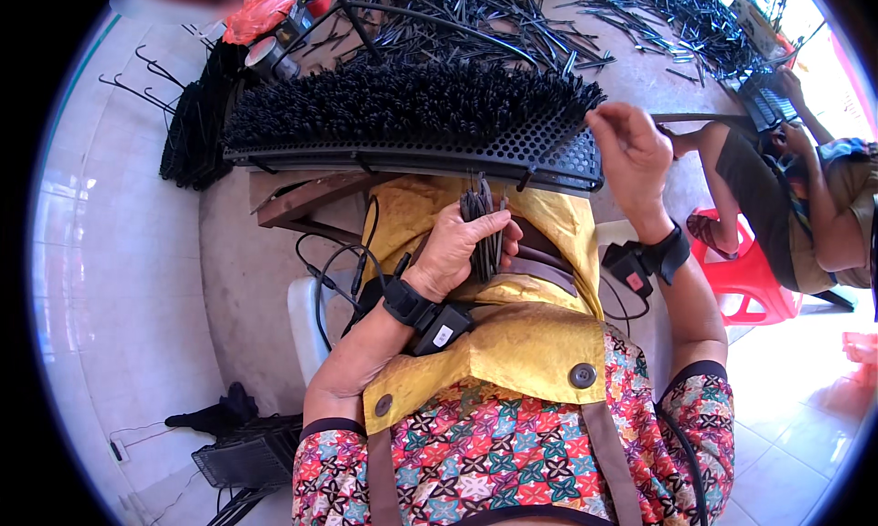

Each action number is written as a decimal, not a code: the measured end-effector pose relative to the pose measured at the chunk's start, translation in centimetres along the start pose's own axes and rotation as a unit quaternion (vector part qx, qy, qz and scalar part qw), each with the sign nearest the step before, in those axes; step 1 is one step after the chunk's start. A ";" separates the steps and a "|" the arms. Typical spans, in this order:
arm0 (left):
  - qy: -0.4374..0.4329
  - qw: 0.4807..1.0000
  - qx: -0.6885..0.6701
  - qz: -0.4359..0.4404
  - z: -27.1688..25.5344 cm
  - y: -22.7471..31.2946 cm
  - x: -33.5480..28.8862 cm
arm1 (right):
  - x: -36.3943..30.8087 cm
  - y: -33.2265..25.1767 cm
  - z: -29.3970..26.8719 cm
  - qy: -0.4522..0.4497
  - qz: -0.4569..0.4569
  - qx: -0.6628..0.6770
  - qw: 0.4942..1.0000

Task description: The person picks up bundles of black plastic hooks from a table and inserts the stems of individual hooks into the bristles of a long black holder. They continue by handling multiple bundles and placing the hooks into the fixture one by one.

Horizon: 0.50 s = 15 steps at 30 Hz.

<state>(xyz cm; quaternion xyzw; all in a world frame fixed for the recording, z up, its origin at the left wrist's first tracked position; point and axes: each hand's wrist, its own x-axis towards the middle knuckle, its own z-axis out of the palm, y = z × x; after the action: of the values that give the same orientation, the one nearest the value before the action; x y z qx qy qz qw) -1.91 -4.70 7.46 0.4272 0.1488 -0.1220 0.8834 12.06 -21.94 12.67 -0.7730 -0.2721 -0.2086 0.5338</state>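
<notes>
My left hand (448, 250) is wrapped around a bundle of thin dark sticks (479, 206), held upright over my lap. Just in front of it lies a black perforated rack (554, 145), its holes mostly filled with a dense mass of standing black sticks (393, 101). Bare holes show along the rack's near edge and toward its right end. My right hand (633, 151) is raised at that right end, thumb and fingertips pinched together beside the last sticks. Whatever those fingertips hold, if anything, is too small to make out.
Loose dark sticks (476, 23) are strewn over the table behind the rack. A tape roll (265, 55) and an orange plastic bag (259, 16) sit at the far left. On the right, another person works near a red stool (745, 284). Cables hang by my wrists.
</notes>
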 end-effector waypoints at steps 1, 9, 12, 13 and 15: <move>0.002 1.000 -0.004 0.000 -0.1 -0.1 0.0 | 0.7 0.3 0.0 0.018 -0.040 -0.023 0.999; 0.004 1.000 -0.006 0.007 -0.5 -0.4 0.1 | 2.8 1.7 1.8 0.046 -0.189 -0.094 0.976; 0.008 1.000 -0.013 0.007 -0.4 -0.4 0.1 | 3.0 1.9 2.2 0.009 -0.233 -0.122 0.965; 0.008 1.000 -0.016 0.005 -0.4 -0.4 0.1 | 3.2 2.1 2.3 -0.008 -0.261 -0.129 0.957; 0.010 1.000 -0.017 0.002 -0.4 -0.4 0.2 | 3.4 2.4 2.6 -0.040 -0.315 -0.140 0.938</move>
<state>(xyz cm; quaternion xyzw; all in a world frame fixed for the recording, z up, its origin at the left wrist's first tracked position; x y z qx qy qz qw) -1.94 -4.66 6.90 0.4140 0.1587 -0.1137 0.8891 16.30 -19.53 12.11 -0.7225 -0.4909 -0.3706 0.3158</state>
